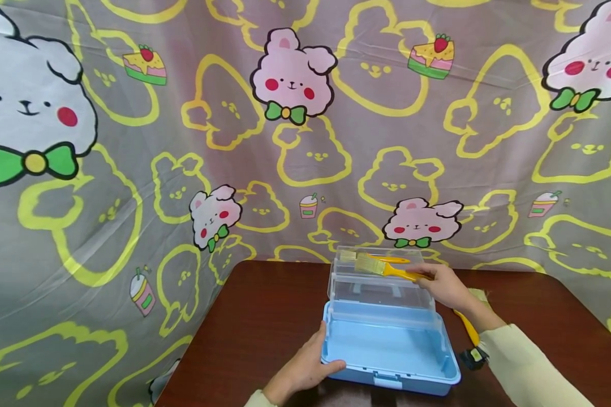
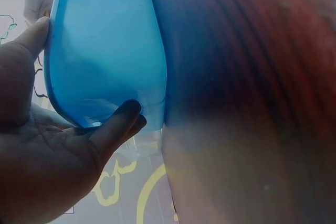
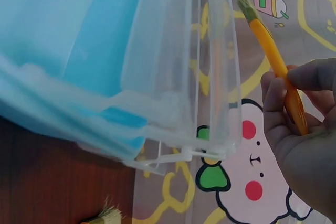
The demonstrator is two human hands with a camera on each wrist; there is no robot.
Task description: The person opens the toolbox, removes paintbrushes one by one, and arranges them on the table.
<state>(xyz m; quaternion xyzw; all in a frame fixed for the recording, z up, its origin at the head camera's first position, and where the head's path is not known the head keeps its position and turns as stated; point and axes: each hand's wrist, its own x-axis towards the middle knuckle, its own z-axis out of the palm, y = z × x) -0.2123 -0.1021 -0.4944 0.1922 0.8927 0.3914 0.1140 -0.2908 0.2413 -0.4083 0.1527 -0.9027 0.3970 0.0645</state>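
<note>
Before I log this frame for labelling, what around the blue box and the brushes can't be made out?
- Head view: a yellow brush on the table lies partly hidden behind the right hand and its sleeve.
- Head view: the small dark item right of the blue box is too small to identify.
- Left wrist view: the left hand covers the box's corner; the image is blurred.

The head view looks forward and down from above the near edge of the brown surface, taking in the blue box, its clear lid and the cartoon cloth behind. The left wrist view sits very close beneath the left hand, facing the blue box wall and the surface. The right wrist view looks up past the right hand at the clear lid and cloth. All three views share the box.
</note>
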